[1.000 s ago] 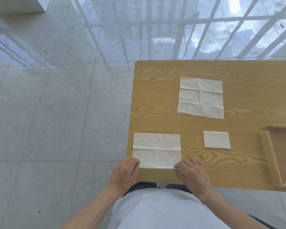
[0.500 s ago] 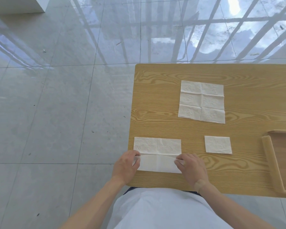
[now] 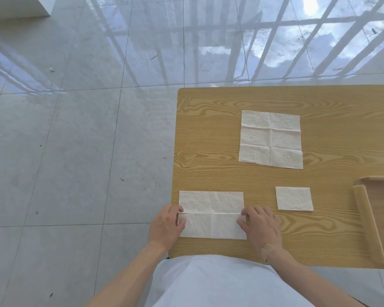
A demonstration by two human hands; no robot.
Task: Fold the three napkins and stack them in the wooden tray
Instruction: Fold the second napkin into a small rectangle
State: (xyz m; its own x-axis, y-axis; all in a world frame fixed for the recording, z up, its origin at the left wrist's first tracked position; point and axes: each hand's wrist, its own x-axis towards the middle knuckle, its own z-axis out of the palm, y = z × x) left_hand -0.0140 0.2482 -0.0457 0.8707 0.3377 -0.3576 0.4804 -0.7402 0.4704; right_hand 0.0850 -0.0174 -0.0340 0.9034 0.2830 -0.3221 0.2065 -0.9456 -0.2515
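Near table edge, half-folded napkin [image 3: 211, 214], long axis left-right, between both hands.

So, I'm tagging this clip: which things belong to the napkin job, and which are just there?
Job: near napkin, under both hands, left hand and right hand; open napkin; folded napkin; tray.

Just there: table, which only bears them; tiled floor; small debris on the floor.
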